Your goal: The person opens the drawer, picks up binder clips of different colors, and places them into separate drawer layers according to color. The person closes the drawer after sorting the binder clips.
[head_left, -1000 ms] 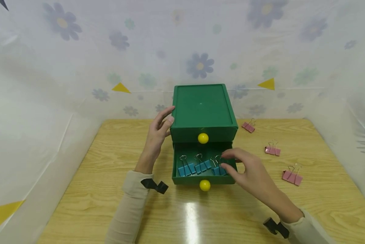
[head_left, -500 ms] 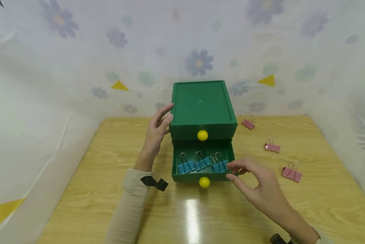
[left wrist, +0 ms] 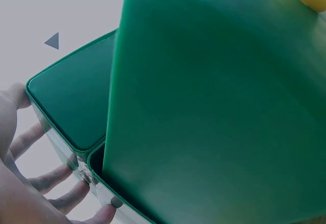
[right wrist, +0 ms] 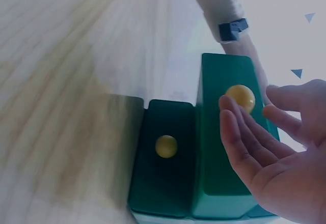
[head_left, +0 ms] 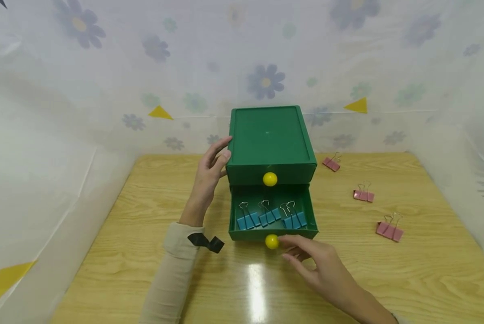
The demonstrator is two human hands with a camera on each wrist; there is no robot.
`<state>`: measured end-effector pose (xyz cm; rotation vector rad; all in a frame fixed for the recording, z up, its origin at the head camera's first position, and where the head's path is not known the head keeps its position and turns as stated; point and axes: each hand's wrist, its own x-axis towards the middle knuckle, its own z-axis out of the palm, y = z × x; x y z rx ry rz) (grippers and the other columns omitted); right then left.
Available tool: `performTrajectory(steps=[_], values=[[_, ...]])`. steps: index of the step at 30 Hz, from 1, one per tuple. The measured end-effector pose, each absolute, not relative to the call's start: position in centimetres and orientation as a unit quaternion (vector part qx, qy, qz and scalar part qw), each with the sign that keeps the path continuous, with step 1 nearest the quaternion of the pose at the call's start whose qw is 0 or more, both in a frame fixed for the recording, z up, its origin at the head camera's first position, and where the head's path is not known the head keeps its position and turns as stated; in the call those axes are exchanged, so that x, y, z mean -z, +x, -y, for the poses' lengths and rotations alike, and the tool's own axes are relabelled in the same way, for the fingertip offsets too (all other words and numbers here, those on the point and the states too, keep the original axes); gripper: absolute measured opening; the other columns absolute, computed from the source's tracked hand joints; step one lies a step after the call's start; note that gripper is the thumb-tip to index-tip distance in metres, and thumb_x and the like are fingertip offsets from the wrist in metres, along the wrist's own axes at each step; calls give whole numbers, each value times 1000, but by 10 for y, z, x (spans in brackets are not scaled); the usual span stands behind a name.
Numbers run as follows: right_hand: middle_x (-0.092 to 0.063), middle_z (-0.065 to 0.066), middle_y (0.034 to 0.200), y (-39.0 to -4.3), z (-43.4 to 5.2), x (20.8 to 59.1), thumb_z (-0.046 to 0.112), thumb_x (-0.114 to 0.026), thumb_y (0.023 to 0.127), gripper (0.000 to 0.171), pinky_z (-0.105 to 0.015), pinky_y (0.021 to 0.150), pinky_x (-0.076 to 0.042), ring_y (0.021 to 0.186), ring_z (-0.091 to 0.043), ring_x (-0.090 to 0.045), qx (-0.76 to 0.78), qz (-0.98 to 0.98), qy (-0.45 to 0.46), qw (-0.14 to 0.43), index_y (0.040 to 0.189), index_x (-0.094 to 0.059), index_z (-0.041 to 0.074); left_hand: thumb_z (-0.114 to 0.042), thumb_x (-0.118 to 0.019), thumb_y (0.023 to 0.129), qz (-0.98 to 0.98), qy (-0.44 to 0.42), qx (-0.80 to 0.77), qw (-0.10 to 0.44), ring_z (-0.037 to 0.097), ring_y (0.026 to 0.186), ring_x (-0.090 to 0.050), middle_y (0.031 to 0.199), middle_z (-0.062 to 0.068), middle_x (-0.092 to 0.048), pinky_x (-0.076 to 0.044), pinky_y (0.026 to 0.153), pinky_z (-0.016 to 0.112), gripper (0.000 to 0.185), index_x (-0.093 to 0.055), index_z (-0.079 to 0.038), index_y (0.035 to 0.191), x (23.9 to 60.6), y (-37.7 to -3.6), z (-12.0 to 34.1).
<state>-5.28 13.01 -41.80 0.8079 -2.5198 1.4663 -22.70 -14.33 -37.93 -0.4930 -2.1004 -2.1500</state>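
A green two-drawer box (head_left: 268, 139) stands at the middle of the wooden table (head_left: 145, 270). Its top drawer is closed and has a yellow knob (head_left: 270, 179). The bottom drawer (head_left: 272, 234) is pulled out, with three blue binder clips (head_left: 270, 216) lying in it. My left hand (head_left: 221, 154) rests with straight fingers (left wrist: 56, 175) flat against the box's left side. Just right of the lower yellow knob (head_left: 272, 241) hovers my right hand (head_left: 294, 252), fingers relaxed and holding nothing. The right wrist view shows that open palm (right wrist: 265, 147) beside both knobs (right wrist: 166, 146).
Three pink binder clips lie on the table to the right of the box: one at the back (head_left: 331, 163), one in the middle (head_left: 363, 194), one nearer me (head_left: 389, 229). Flowered plastic sheeting (head_left: 104, 90) walls in the table on three sides.
My right hand has come out of the open drawer and moved toward me and leftward, down to the lower knob. The left hand and the box have stayed put.
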Motion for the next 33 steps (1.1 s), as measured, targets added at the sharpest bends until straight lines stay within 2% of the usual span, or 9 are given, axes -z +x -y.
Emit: performTrajectory(steps=[6,9,15,22,33], values=[[-69,10,124,-58,-125,425,13,-73,97,38,-26,79,-59,99,-7,-70,-480,838,259,18,133,-65,23,-34,-57,105,690,-166,702,51,21,136,-51,154,-7,-46,-45,102,63,45,-54,-27,150,380,-226,143],[-70,14,119,-62,-123,427,17,-73,97,34,-27,81,-59,99,-5,-70,-479,840,254,26,130,-66,25,-35,-57,105,690,-168,703,49,21,136,-51,154,-8,-46,-45,103,62,45,-54,-28,150,379,-226,142],[-73,13,113,-67,-119,432,12,-76,94,31,-28,81,-59,95,-6,-72,-484,834,259,63,122,-69,23,-34,-57,105,688,-167,705,45,21,137,-50,154,-6,-46,-44,103,65,45,-54,-26,150,380,-226,142],[-74,10,114,-84,-117,431,8,-76,93,31,-30,85,-58,96,-6,-72,-480,834,257,91,121,-71,20,-36,-58,105,688,-162,706,44,21,137,-50,154,-7,-46,-43,103,65,45,-55,-28,149,383,-226,142],[-75,7,110,-124,-115,437,9,-74,95,28,-31,81,-59,94,-9,-72,-499,820,253,117,122,-71,16,-36,-57,105,688,-167,705,42,20,139,-48,156,-9,-44,-43,103,63,46,-54,-28,150,384,-225,142]])
